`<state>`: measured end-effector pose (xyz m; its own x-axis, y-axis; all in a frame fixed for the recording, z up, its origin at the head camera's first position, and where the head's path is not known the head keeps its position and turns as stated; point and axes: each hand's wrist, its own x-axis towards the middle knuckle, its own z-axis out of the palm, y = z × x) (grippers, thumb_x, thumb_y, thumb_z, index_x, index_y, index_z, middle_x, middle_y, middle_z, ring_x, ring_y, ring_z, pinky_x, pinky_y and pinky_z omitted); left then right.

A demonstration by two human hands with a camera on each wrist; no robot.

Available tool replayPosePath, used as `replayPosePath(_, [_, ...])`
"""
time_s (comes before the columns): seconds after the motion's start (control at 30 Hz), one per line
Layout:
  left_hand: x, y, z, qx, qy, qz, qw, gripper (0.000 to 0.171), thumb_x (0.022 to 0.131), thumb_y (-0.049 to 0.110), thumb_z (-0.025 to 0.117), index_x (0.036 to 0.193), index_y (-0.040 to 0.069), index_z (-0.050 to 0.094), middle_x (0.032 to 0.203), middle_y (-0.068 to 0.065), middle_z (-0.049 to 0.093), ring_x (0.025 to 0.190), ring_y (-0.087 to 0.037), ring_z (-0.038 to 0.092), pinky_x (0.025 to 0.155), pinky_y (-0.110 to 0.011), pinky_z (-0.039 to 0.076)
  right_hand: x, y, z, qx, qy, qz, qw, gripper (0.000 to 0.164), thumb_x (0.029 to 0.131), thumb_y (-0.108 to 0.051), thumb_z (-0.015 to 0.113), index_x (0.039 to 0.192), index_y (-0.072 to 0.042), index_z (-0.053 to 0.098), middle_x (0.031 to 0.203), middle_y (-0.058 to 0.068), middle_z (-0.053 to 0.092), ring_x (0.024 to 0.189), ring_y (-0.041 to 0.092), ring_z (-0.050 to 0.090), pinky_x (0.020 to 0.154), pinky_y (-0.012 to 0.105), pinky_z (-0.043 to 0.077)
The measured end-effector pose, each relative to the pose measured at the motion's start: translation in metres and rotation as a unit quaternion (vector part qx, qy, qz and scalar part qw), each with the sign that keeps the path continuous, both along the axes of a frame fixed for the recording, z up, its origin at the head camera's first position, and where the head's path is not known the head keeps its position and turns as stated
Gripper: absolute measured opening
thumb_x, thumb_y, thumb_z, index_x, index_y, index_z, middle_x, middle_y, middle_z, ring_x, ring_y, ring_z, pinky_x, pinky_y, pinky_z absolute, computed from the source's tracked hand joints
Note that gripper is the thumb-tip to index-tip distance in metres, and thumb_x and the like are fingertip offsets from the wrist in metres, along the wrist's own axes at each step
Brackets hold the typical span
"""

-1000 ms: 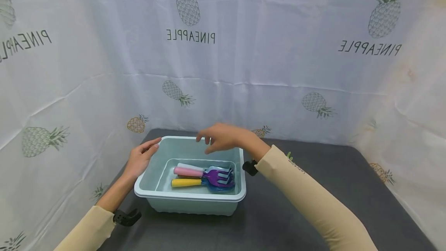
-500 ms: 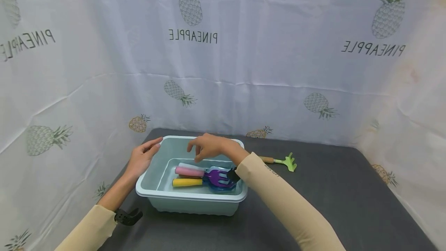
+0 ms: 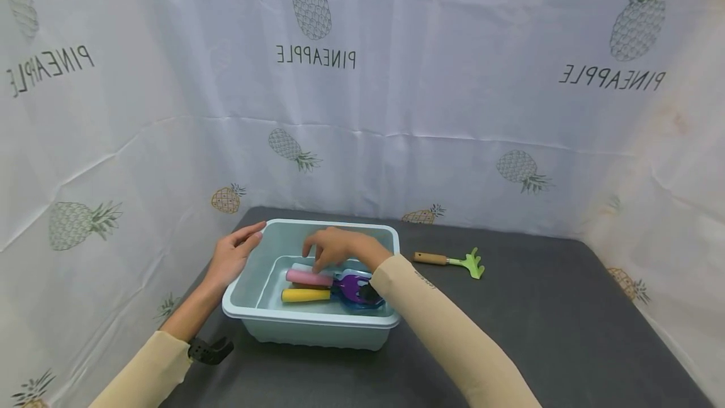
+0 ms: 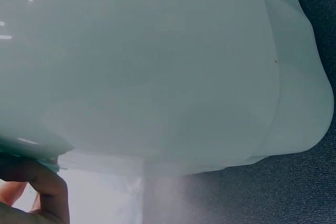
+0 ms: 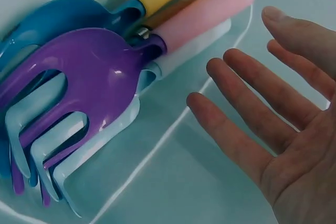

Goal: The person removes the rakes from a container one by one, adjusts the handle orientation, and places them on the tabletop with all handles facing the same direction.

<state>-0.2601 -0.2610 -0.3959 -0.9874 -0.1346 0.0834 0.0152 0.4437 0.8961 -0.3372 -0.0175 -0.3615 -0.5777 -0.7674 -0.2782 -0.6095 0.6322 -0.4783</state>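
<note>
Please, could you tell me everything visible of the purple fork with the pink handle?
The purple fork has a broad, glossy, plastic-looking head with tines bent at the tips, and a rounded pink handle. It lies inside the pale green basin, atop the pile, overlapping a light-blue rake and a blue tool, its handle towards the person's left. The right hand is near, not visibly touching it.

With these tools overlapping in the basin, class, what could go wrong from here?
Snagging: the purple fork lies across the light blue rake, so lifting either might drag the other.

Double pick: the pink handle lies right beside the white handle, so the right grip might catch both.

Shifting: the left grip is at the rim of the basin; a pull there could slide it.
</note>
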Motion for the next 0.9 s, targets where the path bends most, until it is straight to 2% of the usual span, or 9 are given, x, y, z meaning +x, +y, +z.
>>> replayPosePath(0.13, [0.001, -0.001, 0.001, 0.007, 0.001, 0.000, 1.0000, 0.052, 0.110, 0.039, 0.048, 0.154, 0.012, 0.050, 0.157, -0.016, 0.050, 0.140, -0.033, 0.052, 0.085, -0.010, 0.045, -0.002, -0.003, -0.006, -0.006, -0.005, -0.003, 1.000, 0.043, 0.094, -0.020, 0.077, 0.135, -0.013, 0.065, 0.116, 0.007, 0.071, 0.091, 0.013, 0.067, 0.078, 0.038, 0.062])
replayPosePath(0.43, [0.002, 0.000, 0.000, 0.016, -0.007, 0.004, 0.9998, 0.052, 0.110, 0.040, 0.049, 0.154, 0.014, 0.050, 0.157, -0.016, 0.050, 0.139, -0.032, 0.053, 0.084, -0.011, 0.047, -0.002, -0.008, -0.012, -0.003, -0.013, -0.015, 1.000, 0.041, 0.094, -0.022, 0.077, 0.134, -0.016, 0.066, 0.114, 0.003, 0.072, 0.090, 0.012, 0.066, 0.076, 0.035, 0.062])
replayPosePath(0.73, [-0.001, 0.001, -0.001, 0.003, 0.013, 0.007, 0.9999, 0.051, 0.108, 0.042, 0.052, 0.152, 0.014, 0.054, 0.152, -0.016, 0.056, 0.132, -0.029, 0.057, 0.082, -0.011, 0.049, -0.002, -0.015, -0.013, 0.025, 0.031, 0.009, 0.999, 0.040, 0.095, -0.025, 0.076, 0.133, -0.017, 0.067, 0.113, 0.001, 0.072, 0.091, 0.010, 0.064, 0.076, 0.023, 0.056])
replayPosePath(0.9, [-0.001, -0.001, -0.003, 0.010, 0.011, 0.002, 0.9999, 0.052, 0.109, 0.041, 0.051, 0.153, 0.014, 0.051, 0.154, -0.016, 0.054, 0.135, -0.029, 0.055, 0.082, -0.011, 0.049, 0.000, -0.016, -0.016, 0.019, 0.010, 0.001, 1.000, 0.037, 0.095, -0.022, 0.076, 0.131, -0.018, 0.068, 0.113, 0.002, 0.071, 0.093, 0.012, 0.064, 0.076, 0.026, 0.058])
